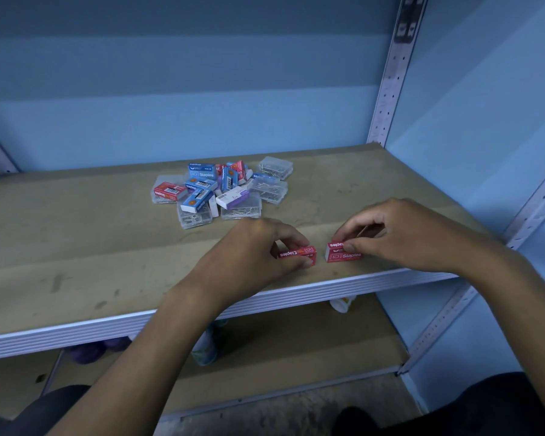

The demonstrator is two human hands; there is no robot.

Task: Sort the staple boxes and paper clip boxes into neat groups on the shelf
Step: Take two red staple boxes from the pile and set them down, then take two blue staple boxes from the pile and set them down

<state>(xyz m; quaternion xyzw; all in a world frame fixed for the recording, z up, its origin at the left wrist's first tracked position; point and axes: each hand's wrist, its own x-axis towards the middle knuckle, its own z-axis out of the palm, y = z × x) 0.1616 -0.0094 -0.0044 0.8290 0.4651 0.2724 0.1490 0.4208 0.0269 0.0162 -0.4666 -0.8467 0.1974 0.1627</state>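
A first group of staple boxes is being laid out near the front edge of the shelf, while most of the stock is left unsorted in a heap farther back. Within that heap, taken from the left, a red staple box is seen lying on a clear plastic box, then several blue staple boxes are piled at odd angles, a white-and-purple box is laid across a clear plastic box of paper clips, and at the right two more clear paper clip boxes are stacked loosely — thin wire clips can be made out through their walls, though the count cannot be told. Nearer the front, one red staple box is pinched by the left hand, its grip closed round the box with thumb and fingers curled. Just beside it, apart by a small gap, a second red staple box is held on the shelf by the right hand, fingers curled over its top and thumb pressed on its face. The next move is judged to call for the two red boxes to be brought flush and squared — then released, so that the heap can be reached for more.
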